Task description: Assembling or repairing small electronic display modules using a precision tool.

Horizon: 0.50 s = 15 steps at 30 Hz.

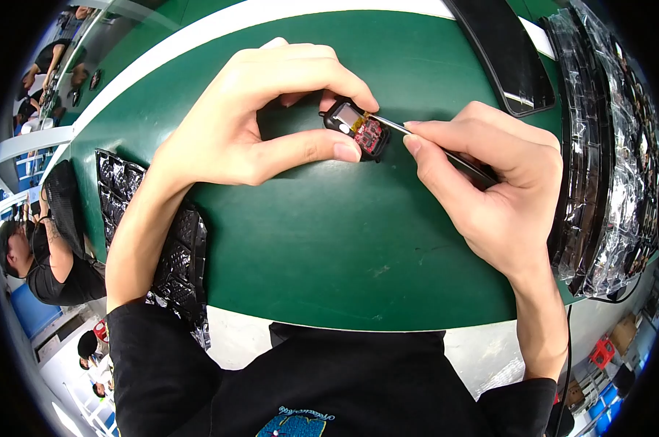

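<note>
My left hand (271,109) pinches a small black device housing (334,116) between thumb and fingers, over the green tabletop. The housing's inside faces up and shows a red circuit board (371,136), a grey rectangular part and a bit of yellow tape. Closed around a slim tool with a silver shaft (392,125) and a dark handle, my right hand (490,175) stays to the right of the device. The tool's tip meets the housing's upper right edge near the yellow tape. Whether it is tweezers or a one-piece pick, I cannot tell.
Stacked trays in clear and black plastic (599,160) line the table's right side. A black slab-like object (506,58) lies at the far right. Under my left forearm is a black shiny plastic tray or sheet (180,251). Another person (56,255) sits at the left.
</note>
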### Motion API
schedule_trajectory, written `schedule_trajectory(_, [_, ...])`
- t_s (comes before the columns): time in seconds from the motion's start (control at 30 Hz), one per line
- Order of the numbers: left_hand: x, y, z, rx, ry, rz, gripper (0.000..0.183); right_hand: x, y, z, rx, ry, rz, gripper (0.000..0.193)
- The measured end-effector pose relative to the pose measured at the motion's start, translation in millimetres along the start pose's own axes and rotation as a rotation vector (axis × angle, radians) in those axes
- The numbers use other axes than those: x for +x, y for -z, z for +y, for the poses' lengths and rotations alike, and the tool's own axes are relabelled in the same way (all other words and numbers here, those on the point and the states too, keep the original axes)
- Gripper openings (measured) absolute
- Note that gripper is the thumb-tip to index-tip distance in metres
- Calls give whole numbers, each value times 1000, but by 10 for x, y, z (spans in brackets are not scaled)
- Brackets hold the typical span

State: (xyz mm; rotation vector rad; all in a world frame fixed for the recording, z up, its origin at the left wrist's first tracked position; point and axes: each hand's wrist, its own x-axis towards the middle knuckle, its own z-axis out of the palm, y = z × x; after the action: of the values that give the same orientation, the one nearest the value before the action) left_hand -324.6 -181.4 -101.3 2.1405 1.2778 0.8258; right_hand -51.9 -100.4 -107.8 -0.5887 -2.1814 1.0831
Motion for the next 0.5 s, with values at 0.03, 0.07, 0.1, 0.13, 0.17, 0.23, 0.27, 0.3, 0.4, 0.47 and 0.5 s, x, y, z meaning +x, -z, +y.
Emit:
schedule_trajectory(0.03, [4, 8, -7, 7, 12, -9, 50, 3, 0, 7, -8, 3, 2, 15])
schedule_trajectory(0.07, [8, 6, -18, 13, 22, -17, 49, 2, 0, 14, -18, 5, 5, 15])
schedule_trajectory(0.1, [14, 10, -17, 15, 19, -14, 49, 10, 0, 13, -21, 9, 6, 15])
schedule_trajectory(0.13, [24, 23, -7, 6, 35, -21, 49, 29, 2, 5, -19, -13, 5, 15])
schedule_trajectory(0.17, [23, 28, 14, -2, 52, -27, 48, 29, 2, -14, -18, -33, 4, 15])
schedule_trajectory(0.23, [20, 74, 18, -8, 44, -11, 48, 69, -11, -35, -32, -6, 18, 12])
schedule_trajectory(0.27, [11, 113, 58, -8, 41, 5, 47, 99, 0, -71, -39, 25, 31, 8])
schedule_trajectory(0.3, [2, 140, 63, 12, -10, 34, 47, 127, -12, -93, -49, 43, 25, 9])
schedule_trajectory(0.4, [-31, 65, 109, 15, 2, 38, 40, 51, -44, -110, -20, 56, 65, 13])
schedule_trajectory(0.47, [-3, -46, 77, 22, -31, 44, 43, -38, 40, -115, -76, 18, 85, 14])
schedule_trajectory(0.5, [-17, -92, 56, 22, -25, 58, 47, -89, 50, -117, -45, -25, 122, 13])
